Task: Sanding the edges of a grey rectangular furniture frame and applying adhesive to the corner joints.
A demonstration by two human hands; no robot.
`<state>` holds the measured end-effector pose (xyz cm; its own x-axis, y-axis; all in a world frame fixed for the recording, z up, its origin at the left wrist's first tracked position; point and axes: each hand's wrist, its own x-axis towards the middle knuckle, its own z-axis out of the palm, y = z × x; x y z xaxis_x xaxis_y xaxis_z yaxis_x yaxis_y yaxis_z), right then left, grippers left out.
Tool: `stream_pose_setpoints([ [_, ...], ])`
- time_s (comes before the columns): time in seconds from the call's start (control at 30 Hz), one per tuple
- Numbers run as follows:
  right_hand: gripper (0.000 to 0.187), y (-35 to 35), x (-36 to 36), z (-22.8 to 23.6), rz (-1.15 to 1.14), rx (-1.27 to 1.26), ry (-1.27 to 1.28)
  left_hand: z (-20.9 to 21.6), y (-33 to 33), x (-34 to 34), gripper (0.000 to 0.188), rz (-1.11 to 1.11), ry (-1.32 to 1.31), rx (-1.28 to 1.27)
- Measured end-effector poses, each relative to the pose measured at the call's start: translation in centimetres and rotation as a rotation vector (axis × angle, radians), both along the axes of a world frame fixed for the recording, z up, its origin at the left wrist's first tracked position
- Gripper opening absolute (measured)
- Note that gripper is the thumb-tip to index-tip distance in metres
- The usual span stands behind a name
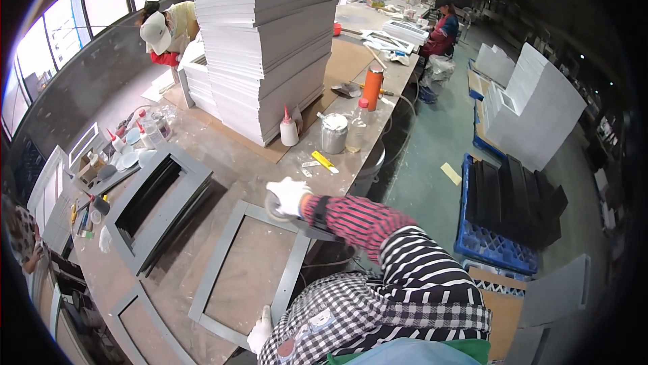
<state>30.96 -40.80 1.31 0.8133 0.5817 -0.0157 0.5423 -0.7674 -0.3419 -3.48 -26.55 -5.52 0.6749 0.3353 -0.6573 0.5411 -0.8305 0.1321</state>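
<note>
A grey rectangular frame [224, 257] lies flat on the worktable in front of me. My right hand [289, 196], in a white glove, is closed over a round power sander [273, 207] at the frame's far right corner. The sander's dark body reaches back under my wrist. My left hand [260, 333], also gloved, grips the frame's near right corner, one finger lying along its top. To the left sits a stack of dark grey frames [158, 206]. Another grey frame [145, 318] lies flat nearer to me, partly cut off by the picture's rim.
A tall stack of white panels [270, 54] stands beyond, with a glue bottle [288, 128], a tin [334, 133], a clear bottle [358, 125], an orange cylinder [372, 88] and a yellow cutter [325, 162] nearby. Black panels [506, 196] rest on a blue pallet. Co-workers are farther off.
</note>
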Motion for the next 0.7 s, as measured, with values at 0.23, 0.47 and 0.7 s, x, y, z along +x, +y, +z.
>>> stream_pose_setpoints([
  [0.23,0.066,-7.8,-5.1,2.1,0.07,-0.151,0.14,-1.0,0.2,0.0,0.061,-0.011,-0.067,-0.026],
  [0.47,0.064,-1.1,-3.2,1.3,0.183,-0.124,0.079,-2.1,0.2,-0.7,0.064,-0.029,-0.131,-0.007],
  [0.7,0.042,11.7,-1.5,-1.6,0.196,-0.01,0.0,-1.1,-0.2,-1.6,0.071,0.016,-0.17,0.016],
])
